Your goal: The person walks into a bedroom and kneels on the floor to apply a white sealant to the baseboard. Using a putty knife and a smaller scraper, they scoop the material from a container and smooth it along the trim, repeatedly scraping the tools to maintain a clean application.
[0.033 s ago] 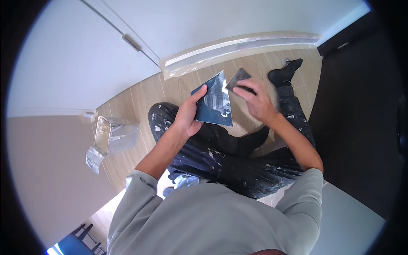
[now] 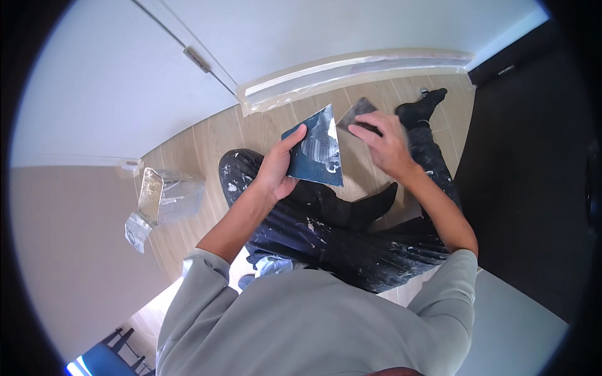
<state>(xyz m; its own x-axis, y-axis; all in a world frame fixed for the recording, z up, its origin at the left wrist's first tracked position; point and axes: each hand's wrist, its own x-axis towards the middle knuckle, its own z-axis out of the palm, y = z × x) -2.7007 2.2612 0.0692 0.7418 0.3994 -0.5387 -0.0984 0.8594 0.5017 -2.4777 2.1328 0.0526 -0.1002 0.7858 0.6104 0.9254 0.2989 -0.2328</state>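
My left hand (image 2: 278,166) grips a dark blue flat putty board (image 2: 316,149), thumb on top and fingers beneath. White putty is smeared over the board's middle and along its right edge. In my right hand (image 2: 387,145) is a dark grey, flat-bladed putty scraper (image 2: 355,114), pinched between thumb and fingers. Its blade is slightly blurred and sits just right of the board's upper corner, with a narrow gap between them. Part of the scraper is hidden behind my fingers.
An open, putty-smeared container (image 2: 180,199) lies on the wood floor at left, beside a crumpled silvery piece (image 2: 137,233). Masking tape borders the whitish strip (image 2: 357,70) along the far wall. A dark panel (image 2: 520,182) stands at right. My crossed legs fill the middle.
My right hand and the scraper have shifted slightly right, away from the board's edge. The left hand and board have hardly moved. The view has tilted a little.
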